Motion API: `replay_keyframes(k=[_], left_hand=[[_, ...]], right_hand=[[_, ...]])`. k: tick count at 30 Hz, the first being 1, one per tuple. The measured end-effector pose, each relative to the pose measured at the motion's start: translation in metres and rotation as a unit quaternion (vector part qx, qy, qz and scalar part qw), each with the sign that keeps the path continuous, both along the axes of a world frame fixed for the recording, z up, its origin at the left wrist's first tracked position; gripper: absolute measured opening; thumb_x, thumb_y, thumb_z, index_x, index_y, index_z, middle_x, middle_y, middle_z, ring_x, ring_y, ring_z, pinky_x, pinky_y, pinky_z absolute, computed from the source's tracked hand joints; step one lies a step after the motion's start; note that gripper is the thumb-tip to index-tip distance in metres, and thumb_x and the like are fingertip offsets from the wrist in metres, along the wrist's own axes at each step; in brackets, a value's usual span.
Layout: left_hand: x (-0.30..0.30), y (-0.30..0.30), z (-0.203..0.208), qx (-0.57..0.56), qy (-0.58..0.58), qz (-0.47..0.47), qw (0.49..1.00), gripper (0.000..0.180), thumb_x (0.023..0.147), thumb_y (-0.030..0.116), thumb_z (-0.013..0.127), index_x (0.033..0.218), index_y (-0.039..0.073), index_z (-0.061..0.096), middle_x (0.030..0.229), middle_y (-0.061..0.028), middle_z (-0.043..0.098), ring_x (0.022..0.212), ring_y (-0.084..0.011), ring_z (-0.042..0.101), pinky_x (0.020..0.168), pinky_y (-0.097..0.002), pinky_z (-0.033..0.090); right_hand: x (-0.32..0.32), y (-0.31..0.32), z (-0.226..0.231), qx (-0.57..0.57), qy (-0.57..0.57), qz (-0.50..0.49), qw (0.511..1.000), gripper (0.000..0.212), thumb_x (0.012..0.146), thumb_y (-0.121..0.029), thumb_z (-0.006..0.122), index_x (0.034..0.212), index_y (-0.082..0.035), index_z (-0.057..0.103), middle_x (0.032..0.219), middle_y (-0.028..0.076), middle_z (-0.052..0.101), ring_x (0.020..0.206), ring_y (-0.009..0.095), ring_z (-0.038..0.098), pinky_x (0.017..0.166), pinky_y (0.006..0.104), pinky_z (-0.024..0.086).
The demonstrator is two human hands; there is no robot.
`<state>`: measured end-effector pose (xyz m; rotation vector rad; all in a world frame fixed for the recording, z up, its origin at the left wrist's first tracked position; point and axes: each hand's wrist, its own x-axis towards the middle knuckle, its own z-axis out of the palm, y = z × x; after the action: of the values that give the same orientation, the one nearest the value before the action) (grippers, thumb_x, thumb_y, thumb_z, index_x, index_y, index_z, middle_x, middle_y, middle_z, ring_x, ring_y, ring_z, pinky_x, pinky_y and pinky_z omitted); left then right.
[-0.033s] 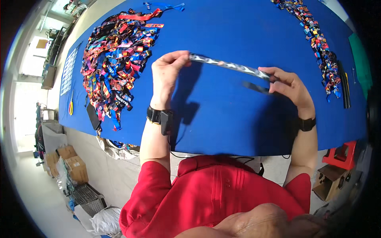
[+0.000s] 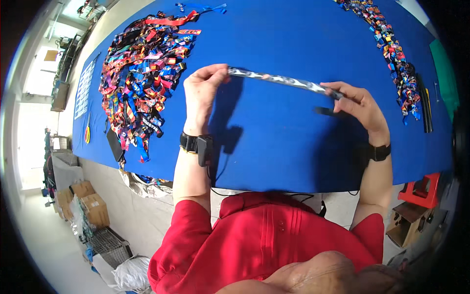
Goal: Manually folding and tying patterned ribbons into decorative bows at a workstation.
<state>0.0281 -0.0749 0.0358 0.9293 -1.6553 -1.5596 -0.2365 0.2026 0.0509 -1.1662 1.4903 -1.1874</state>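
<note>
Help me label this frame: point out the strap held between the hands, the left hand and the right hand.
patterned strap (image 2: 281, 79), head view, middle of its stretched length
left hand (image 2: 203, 95), head view, back of hand
right hand (image 2: 360, 105), head view, back of hand

Left hand (image 2: 201, 98) and right hand (image 2: 360, 108) pinch a patterned strap (image 2: 281, 80) taut above the blue table (image 2: 293, 157). A heap of straps (image 2: 142, 68) lies left

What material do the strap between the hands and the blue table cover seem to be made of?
Strap: probably woven fabric ribbon with a grey-white printed pattern; it is thin and flat, stretched between left hand and right hand. Table cover: likely matte cloth or felt; it shows even blue with no glare.
</note>
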Motion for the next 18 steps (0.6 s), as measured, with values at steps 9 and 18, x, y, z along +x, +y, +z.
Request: replay_keyframes(k=[9, 18], left_hand=[[0.019, -0.041, -0.032, -0.12, -0.192, 0.08, 0.971, 0.015, 0.088, 0.01, 0.07, 0.093, -0.003, 0.074, 0.077, -0.0048, 0.072, 0.07, -0.0074, 0.063, 0.066, -0.0218, 0.051], [0.029, -0.048, -0.044, -0.106, -0.154, 0.084, 0.979, 0.013, 0.087, 0.008, 0.071, 0.092, -0.003, 0.072, 0.077, -0.0005, 0.068, 0.068, -0.0048, 0.058, 0.064, -0.0195, 0.048]], right_hand=[[-0.036, 0.006, -0.019, 0.057, 0.135, -0.155, 0.977, 0.015, 0.096, -0.02, 0.064, 0.093, -0.006, 0.068, 0.08, -0.007, 0.057, 0.076, 0.003, 0.046, 0.067, 0.0207, 0.037], [-0.043, 0.012, -0.024, 0.028, 0.137, -0.24, 0.961, 0.017, 0.095, -0.019, 0.064, 0.086, -0.004, 0.064, 0.073, -0.003, 0.061, 0.067, 0.005, 0.053, 0.059, 0.0235, 0.041]])
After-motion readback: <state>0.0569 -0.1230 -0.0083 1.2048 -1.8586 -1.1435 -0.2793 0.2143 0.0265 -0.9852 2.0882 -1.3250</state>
